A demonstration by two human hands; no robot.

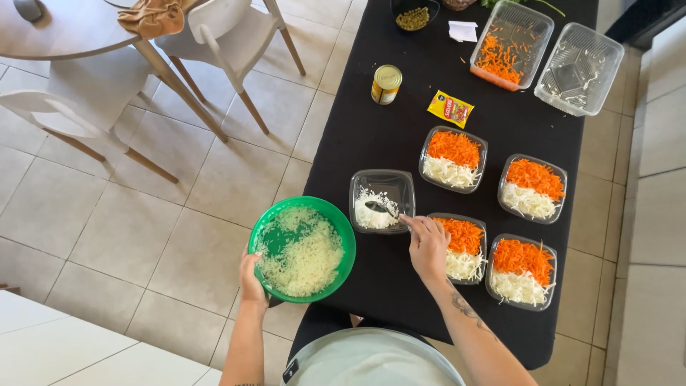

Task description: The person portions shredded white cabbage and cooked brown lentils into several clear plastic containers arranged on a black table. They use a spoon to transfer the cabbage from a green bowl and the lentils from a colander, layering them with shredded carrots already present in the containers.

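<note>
Green bowl (302,249), left-hand (251,280) grip

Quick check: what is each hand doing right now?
Left hand: closed on the rim of the green bowl of shredded white food.
Right hand: closed on a spoon, its tip in the clear container.

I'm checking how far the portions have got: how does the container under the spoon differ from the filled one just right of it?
The container under the spoon holds only a little white shredded food; the filled container has orange shreds above white ones. The first shows much bare bottom; the second's bottom is covered. The right hand overlaps the second and reaches its spoon into the first. Both are clear tubs on the black table.
</note>
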